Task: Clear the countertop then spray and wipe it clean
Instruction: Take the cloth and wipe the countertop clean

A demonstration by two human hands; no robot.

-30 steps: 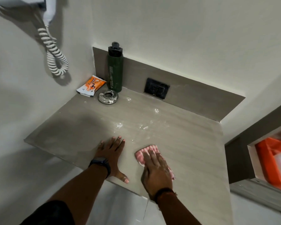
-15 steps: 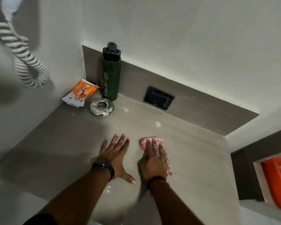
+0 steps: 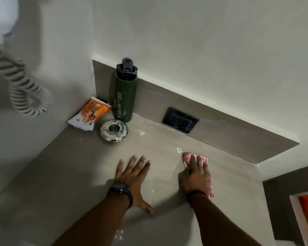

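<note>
Cloth [image 3: 186, 156] has been pushed right, to just in front of the socket [image 3: 180, 119], pinned under flat, closed fingers [image 3: 200, 161] of the right hand [image 3: 196, 180], left hand [image 3: 132, 176] splayed on the tabletop [image 3: 60, 166]; uncleared bottle [image 3: 125, 96] left of socket could be toppled by wide sweeps.

The left grip [image 3: 132, 177] lies flat, fingers spread; the right grip [image 3: 196, 178] presses down, fingers straight.

dim room; my left hand [image 3: 132, 176] shadows the desk [image 3: 64, 174], wet glare, edges bend and blur.
</note>
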